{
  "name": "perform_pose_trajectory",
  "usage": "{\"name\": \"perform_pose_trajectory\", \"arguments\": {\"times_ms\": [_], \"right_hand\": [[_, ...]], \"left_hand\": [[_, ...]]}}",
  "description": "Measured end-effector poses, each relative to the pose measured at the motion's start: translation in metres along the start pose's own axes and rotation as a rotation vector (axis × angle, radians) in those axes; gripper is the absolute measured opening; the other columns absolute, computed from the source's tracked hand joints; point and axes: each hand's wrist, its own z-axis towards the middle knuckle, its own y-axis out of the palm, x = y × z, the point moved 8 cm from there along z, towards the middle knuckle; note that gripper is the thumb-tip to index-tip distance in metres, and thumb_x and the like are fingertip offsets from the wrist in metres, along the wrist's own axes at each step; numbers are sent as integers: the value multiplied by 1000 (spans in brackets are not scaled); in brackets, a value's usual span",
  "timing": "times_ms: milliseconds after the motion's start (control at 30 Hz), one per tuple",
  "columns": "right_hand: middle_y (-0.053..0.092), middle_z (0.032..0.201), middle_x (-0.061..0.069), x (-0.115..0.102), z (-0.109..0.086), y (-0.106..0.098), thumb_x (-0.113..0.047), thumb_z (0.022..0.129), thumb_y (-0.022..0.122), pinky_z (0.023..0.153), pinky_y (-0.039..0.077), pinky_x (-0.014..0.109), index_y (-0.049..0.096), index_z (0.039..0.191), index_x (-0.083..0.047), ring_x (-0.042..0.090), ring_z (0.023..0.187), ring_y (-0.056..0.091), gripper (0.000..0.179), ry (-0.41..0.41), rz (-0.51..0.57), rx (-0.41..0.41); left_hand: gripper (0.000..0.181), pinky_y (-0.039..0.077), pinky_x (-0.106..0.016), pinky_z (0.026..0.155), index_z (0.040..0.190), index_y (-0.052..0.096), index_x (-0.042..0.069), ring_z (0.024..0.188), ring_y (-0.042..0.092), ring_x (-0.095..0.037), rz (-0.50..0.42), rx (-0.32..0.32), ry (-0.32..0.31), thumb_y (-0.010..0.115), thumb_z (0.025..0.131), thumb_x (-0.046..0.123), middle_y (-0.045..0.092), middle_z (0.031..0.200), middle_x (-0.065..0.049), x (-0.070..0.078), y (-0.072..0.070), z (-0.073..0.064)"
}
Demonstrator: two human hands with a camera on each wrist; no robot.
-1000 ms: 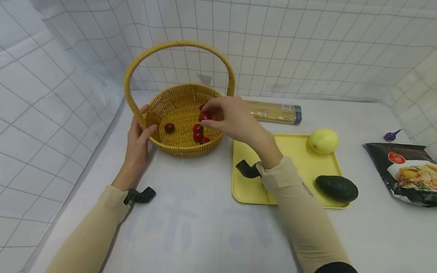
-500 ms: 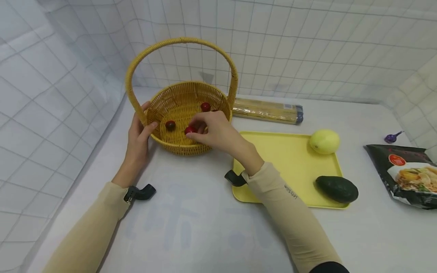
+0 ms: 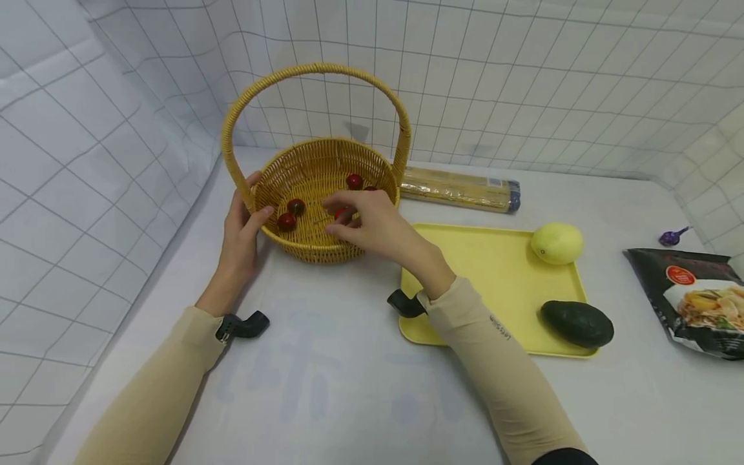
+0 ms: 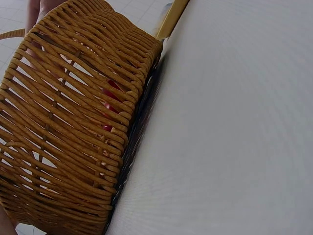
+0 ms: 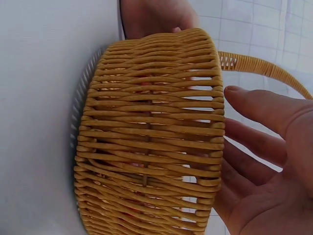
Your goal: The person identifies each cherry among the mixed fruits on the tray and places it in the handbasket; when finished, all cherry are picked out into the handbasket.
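A yellow wicker basket (image 3: 314, 254) with a tall hoop handle stands on the white table. My left hand (image 3: 238, 242) grips its left rim by the handle's foot, thumb over the edge. Small round red fruits that look like cherries (image 3: 287, 221) lie inside; two are at the left, others at the right. My right hand (image 3: 378, 226) hovers over the front right of the basket with thumb and fingers apart, holding nothing. One red fruit (image 3: 341, 213) shows behind its fingers. In the right wrist view, the thumb (image 5: 264, 107) is close to the basket rim.
Right of the basket lies a yellow tray (image 3: 488, 258) bearing a yellow lemon-like fruit (image 3: 557, 243) and a dark green avocado (image 3: 577, 323). Behind it is a long golden packet (image 3: 459, 189). A black food bag (image 3: 692, 300) and a small purple-wrapped lollipop (image 3: 672, 237) are far right.
My right hand moved left and down over the basket with a red fruit, then let go. That fruit now lies at the basket's left beside another. My left hand keeps its hold.
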Motion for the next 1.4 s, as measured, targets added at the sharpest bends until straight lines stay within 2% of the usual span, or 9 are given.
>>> {"name": "perform_pose_trajectory", "arguments": {"times_ms": [300, 433, 567, 767, 933, 1167, 1300, 1400], "right_hand": [[77, 108, 3, 0, -4, -1, -19, 99, 75, 81, 56, 28, 74, 123, -7, 12, 92, 68, 26, -32, -36, -43], [77, 108, 2, 6, -11, -4, -20, 100, 74, 87, 57, 33, 75, 123, -7, 13, 98, 69, 26, -19, -42, -69], [77, 113, 3, 17, -28, -17, -20, 100, 73, 93, 56, 38, 75, 123, -7, 15, 103, 70, 26, 2, -29, -41], [76, 120, 2, 22, -54, -42, -20, 99, 76, 95, 57, 37, 75, 124, -11, 13, 106, 71, 27, -12, 48, -6], [76, 121, 1, 31, -74, -58, -23, 99, 76, 95, 58, 38, 76, 124, -13, 12, 109, 70, 26, 46, 110, -7], [77, 118, -3, 49, -108, -65, -27, 100, 75, 96, 57, 35, 76, 122, -20, 9, 107, 70, 23, 127, 52, -43], [77, 116, -5, 58, -130, -68, -30, 99, 76, 95, 57, 36, 76, 122, -19, 7, 104, 70, 25, 170, 26, -60], [76, 115, -8, 62, -144, -68, -33, 99, 76, 95, 57, 37, 76, 124, -17, 6, 104, 69, 30, 173, -2, -97]], "left_hand": [[63, 29, -36, 117, 163, 39, 27, 146, 41, -26, -17, -7, -11, 57, 103, 17, 40, 165, -7, -7, 4, 1], [63, 30, -36, 116, 163, 40, 28, 144, 42, -25, -11, 12, -12, 57, 103, 18, 40, 164, -7, -7, 3, 0], [62, 31, -35, 115, 163, 39, 28, 145, 42, -25, 11, -3, 2, 56, 104, 19, 41, 164, -7, -5, 4, 0], [62, 29, -37, 117, 163, 38, 30, 147, 40, -25, 38, 1, -8, 56, 104, 21, 39, 166, -6, -4, 3, 1], [62, 31, -36, 115, 164, 37, 31, 146, 41, -25, 71, 2, -7, 55, 105, 20, 38, 167, -4, -2, 0, -1], [62, 32, -36, 114, 163, 38, 30, 145, 42, -27, 39, 4, -4, 55, 105, 17, 40, 165, -9, 0, -1, -4], [62, 31, -37, 115, 164, 37, 31, 147, 41, -26, 71, 2, -2, 54, 106, 16, 38, 167, -6, 1, -1, -2], [63, 31, -37, 116, 164, 37, 31, 147, 40, -26, 76, -1, -2, 54, 105, 16, 37, 168, -6, 1, -1, -1]]}}
